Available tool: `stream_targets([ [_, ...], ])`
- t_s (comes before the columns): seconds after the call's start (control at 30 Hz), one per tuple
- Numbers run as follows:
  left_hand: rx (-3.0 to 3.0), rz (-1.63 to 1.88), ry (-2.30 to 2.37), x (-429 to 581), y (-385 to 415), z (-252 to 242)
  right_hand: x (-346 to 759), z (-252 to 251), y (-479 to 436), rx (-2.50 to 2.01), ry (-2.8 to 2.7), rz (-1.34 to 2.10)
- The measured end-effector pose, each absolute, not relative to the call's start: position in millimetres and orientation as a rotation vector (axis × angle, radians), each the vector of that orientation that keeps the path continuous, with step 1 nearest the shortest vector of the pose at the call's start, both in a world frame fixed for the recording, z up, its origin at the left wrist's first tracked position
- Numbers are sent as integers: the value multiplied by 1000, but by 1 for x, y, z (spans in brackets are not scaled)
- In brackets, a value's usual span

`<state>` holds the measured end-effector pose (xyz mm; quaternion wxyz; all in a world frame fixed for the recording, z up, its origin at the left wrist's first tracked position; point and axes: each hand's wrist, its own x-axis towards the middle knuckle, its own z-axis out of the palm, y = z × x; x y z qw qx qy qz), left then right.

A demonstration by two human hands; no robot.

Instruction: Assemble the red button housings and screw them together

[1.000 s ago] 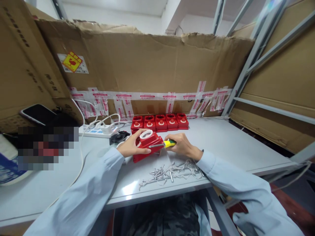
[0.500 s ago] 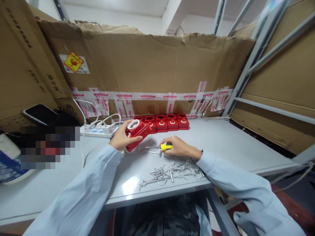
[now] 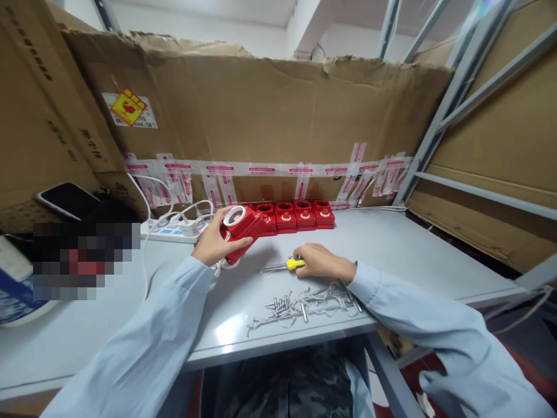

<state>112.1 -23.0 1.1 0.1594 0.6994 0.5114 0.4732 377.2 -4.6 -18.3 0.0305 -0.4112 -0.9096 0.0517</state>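
Note:
My left hand (image 3: 213, 241) grips a red housing (image 3: 249, 231) with a white ring on it, tilted above the table. A white piece hangs under its lower edge, partly hidden. On the table to the right, my right hand (image 3: 324, 262) is closed around the yellow handle of a screwdriver (image 3: 295, 264), its shaft pointing left. A thin metal piece lies close along that shaft; whether my fingers hold it too, I cannot tell. Loose screws (image 3: 281, 305) lie nearer the table's front edge, beside metal rods with pale cords (image 3: 328, 297).
Several red housings (image 3: 304, 217) stand in a row by the taped cardboard (image 3: 270, 116). A white power strip (image 3: 174, 231) with plugged cables sits to their left. Further left are a phone (image 3: 69, 197) and a blue-and-white container (image 3: 21, 290). Metal shelf posts (image 3: 429, 133) rise at right.
My right hand has shifted slightly right with the screwdriver. The thin metal piece that slanted away below the shaft now lies alongside it. My left hand keeps the red housing almost in place.

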Motion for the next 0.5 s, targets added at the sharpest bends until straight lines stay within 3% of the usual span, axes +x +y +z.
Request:
stream_targets([
  [0.2, 2048, 1295, 1435, 120, -30, 3, 410, 2, -22, -1239, -2705, 187],
  [0.5, 2257, 911, 1305, 145, -38, -11, 447, 8, -60, -1258, -2830, 291],
])
